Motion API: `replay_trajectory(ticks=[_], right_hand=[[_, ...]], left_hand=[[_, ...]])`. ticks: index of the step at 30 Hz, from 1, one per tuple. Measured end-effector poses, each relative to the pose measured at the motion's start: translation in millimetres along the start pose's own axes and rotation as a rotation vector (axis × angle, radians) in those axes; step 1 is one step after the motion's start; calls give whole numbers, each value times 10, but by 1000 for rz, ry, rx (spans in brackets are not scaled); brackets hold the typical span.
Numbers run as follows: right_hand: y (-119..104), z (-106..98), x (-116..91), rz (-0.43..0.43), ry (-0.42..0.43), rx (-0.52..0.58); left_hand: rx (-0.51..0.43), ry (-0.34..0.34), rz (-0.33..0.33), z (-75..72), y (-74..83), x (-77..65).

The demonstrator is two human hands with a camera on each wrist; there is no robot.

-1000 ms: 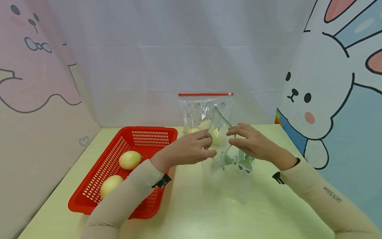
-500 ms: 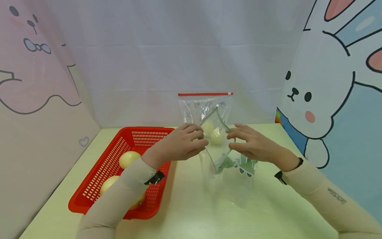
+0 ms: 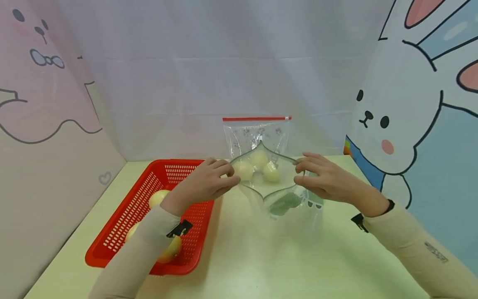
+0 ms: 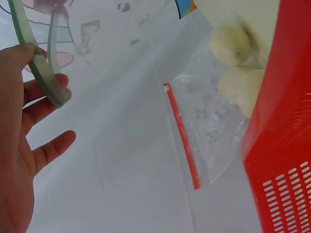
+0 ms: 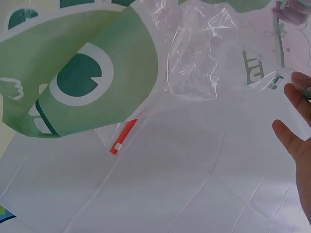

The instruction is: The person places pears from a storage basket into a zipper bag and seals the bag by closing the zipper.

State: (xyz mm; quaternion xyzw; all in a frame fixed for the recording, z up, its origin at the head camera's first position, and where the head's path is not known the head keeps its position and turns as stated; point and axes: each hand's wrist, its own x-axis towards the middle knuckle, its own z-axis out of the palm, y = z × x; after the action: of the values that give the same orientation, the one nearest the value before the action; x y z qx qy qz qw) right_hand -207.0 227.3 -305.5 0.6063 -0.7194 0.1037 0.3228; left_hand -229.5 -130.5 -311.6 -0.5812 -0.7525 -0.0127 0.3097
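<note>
Between the two hands a clear zip bag (image 3: 285,203) with green print has its green-edged mouth spread into a wide diamond. My left hand (image 3: 203,180) pinches the left edge of that mouth; in the left wrist view, the green strip lies between thumb and fingers. The opposite edge is pinched by my right hand (image 3: 328,180), mostly cut off in the right wrist view, where the green print fills the upper left. Behind stands a second clear bag (image 3: 257,119) with a red zip strip. Several pale yellow round fruits (image 3: 271,172) are seen through the open mouth, apparently in the rear bag.
A red perforated basket (image 3: 194,236) stands on the left of the pale table (image 3: 254,265), partly under my left forearm. It holds yellow fruits (image 3: 171,250), some half hidden by the sleeve. A white cloth (image 3: 224,83) hangs behind, with a printed rabbit panel (image 3: 396,124) on the right.
My left hand has moved left and the right hand slightly right. The green-edged bag mouth has widened from a narrow slit to a broad diamond.
</note>
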Motion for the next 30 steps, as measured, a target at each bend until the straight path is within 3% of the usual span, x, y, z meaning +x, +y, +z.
replay_trajectory(ticks=[7,15,19,26,30], right_hand=[[7,-36,27,-34,59,36],[4,6,14,-56,82,21],[-15,43,5,-53,55,4],[-62,129,-4,-30,-23,32],[-68,183,-11,-24,-34,32]], left_hand=[[-13,-30,-24,134,41,-187],[-86,-145,-52,334,157,-305],[-112,-251,-78,380,211,-309],[-231,-532,-209,419,304,-293],[-249,-579,-234,435,323,-290]])
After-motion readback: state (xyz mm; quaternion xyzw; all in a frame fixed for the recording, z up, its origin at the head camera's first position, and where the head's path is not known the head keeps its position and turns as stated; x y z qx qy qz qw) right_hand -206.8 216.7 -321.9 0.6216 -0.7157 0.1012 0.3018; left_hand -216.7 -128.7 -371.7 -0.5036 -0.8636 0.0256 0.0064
